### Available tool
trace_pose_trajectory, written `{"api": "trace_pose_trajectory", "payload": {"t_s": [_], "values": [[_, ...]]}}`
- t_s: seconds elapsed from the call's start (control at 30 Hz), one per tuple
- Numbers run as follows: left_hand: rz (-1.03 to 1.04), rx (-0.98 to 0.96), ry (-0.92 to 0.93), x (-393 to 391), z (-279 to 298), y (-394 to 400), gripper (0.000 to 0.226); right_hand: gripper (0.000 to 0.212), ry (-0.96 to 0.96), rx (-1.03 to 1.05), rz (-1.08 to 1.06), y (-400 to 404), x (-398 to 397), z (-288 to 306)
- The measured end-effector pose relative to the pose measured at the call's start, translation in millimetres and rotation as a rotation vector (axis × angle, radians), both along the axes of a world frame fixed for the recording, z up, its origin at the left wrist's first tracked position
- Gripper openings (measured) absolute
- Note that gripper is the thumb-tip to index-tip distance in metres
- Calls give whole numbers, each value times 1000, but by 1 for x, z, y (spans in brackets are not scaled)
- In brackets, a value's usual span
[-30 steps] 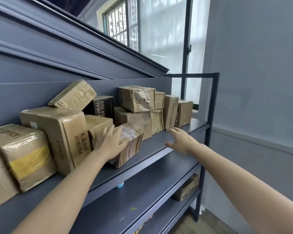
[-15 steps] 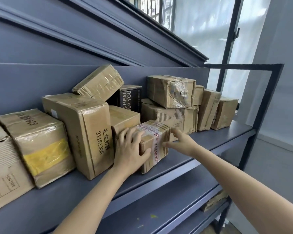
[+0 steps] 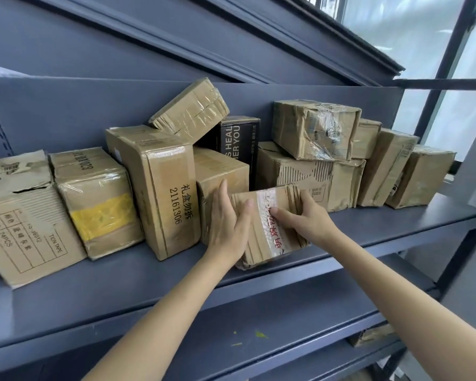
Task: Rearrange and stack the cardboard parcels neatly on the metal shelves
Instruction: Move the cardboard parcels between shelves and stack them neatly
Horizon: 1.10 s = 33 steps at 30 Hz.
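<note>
Head view: both hands, left [image 3: 226, 229] & right [image 3: 305, 218], clasp small parcel [image 3: 270, 224] by its ends on shelf [image 3: 396, 224]. Prob light, soft creased card w/ slick tape; grip ends.

Bright window [image 3: 412, 28] daylight, wide-angle distortion

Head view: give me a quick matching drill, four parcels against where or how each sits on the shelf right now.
Things:
1. red-lettered parcel
2. black box
3. tilted parcel
4. yellow-taped parcel

Places:
A. second from the left end of the shelf
B. gripped by the left hand and right hand
C. upright at the back
D. perched on top, leaning

Pairs: 1-B, 2-C, 3-D, 4-A
</note>
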<state>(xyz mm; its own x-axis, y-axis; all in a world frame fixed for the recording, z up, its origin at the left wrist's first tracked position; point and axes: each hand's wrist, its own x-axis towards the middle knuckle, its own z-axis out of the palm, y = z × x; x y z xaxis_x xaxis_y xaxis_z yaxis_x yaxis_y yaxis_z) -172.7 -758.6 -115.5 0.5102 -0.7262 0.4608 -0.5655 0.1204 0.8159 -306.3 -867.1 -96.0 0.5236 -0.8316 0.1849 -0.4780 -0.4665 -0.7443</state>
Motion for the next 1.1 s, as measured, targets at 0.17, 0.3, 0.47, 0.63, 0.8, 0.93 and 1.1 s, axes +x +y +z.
{"api": "trace_pose_trajectory", "payload": {"t_s": [0.17,0.3,0.47,0.63,0.8,0.93,1.1], "values": [[106,149,198,-9,4,-5,58,77,67,49,-20,0,-13,12],[108,285,438,2,8,-9,39,62,33,31,38,5,-19,4],[-48,480,555,14,-5,-1,56,47,-71,20,-20,4,-9,-11],[-48,363,509,8,3,5,47,46,-101,25,-86,3,0,-11],[-121,430,354,-9,9,3,64,49,-116,28,-103,8,5,-11],[-82,494,292,-8,7,1,95,53,-102,88,-43,6,1,-10],[129,458,-210,-6,25,4,81,61,-264,-14,-249,-31,-19,11]]}}
